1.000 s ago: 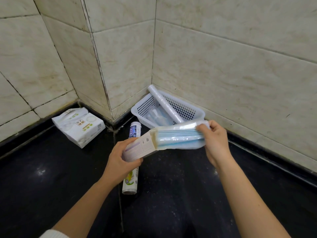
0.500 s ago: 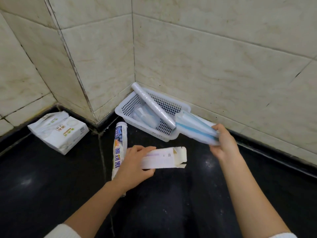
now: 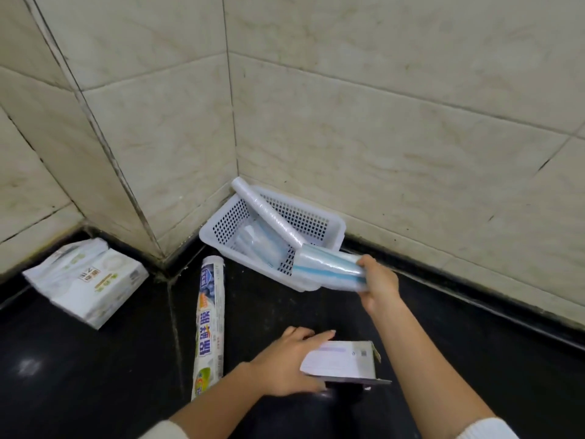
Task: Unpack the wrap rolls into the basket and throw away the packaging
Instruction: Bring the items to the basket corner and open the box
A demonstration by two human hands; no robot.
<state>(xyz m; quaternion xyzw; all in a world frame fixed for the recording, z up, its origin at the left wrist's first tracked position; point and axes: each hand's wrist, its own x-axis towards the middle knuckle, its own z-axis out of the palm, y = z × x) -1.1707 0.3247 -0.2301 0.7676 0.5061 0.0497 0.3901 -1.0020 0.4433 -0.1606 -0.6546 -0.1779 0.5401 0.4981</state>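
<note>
At the left edge of the frame a white printed pack [image 3: 85, 280] lies on the black counter [image 3: 95, 375], and right of it, just left of centre, a boxed wrap roll [image 3: 210, 321] lies lengthwise, untouched. At lower centre the left hand [image 3: 285, 362] grips the emptied carton [image 3: 340, 362] by its near end, while above it in the tiled corner the white basket [image 3: 332, 223] holds a clear roll [image 3: 266, 213] leaning across its rim and pale wrap at the bottom. Right of centre the right hand [image 3: 378, 285] clasps a blue-banded wrap roll [image 3: 329, 269] by one end, its free end over the basket's near rim.
</note>
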